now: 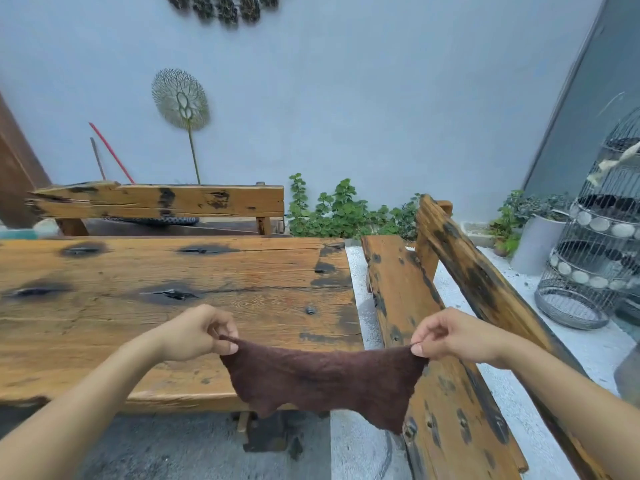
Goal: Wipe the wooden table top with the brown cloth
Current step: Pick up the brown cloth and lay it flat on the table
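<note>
The brown cloth (325, 379) hangs spread out in the air, stretched between both hands above the near right corner of the wooden table top (138, 292). My left hand (199, 332) pinches its left upper corner over the table. My right hand (450, 336) pinches the right upper corner, out past the table's right edge and above a bench. The cloth's lower edge dangles below the table's front edge. The table top is rough orange-brown planks with dark burnt knots.
A wooden bench (446, 341) with a slanted backrest stands right of the table. Another bench (159, 200) stands behind it. Green plants (343, 213) grow by the wall. A wire birdcage (595, 251) and a grey pot (538, 244) sit at the right.
</note>
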{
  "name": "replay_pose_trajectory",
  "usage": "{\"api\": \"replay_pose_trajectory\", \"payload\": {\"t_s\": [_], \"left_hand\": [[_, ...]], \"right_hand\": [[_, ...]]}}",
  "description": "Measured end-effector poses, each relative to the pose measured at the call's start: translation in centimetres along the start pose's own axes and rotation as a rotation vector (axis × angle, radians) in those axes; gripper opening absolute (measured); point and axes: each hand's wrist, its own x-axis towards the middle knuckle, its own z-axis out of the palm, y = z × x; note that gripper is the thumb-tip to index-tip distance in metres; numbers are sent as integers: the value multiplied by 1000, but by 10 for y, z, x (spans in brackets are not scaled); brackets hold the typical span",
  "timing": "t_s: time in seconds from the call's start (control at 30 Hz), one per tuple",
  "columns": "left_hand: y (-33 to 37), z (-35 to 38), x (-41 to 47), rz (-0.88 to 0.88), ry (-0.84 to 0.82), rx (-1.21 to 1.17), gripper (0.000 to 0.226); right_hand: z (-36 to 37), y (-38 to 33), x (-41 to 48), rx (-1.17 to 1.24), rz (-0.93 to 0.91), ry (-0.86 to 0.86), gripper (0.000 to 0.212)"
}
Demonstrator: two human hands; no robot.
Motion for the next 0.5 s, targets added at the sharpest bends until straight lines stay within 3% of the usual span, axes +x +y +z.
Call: {"api": "replay_pose_trajectory", "payload": {"t_s": [0.27, 0.5], "left_hand": [[-85, -26, 39, -46, -53, -12, 7], [-141, -46, 133, -127, -28, 15, 10]], "right_hand": [[34, -19, 92, -42, 89, -16, 8], [13, -17, 223, -183, 131, -18, 4]]}}
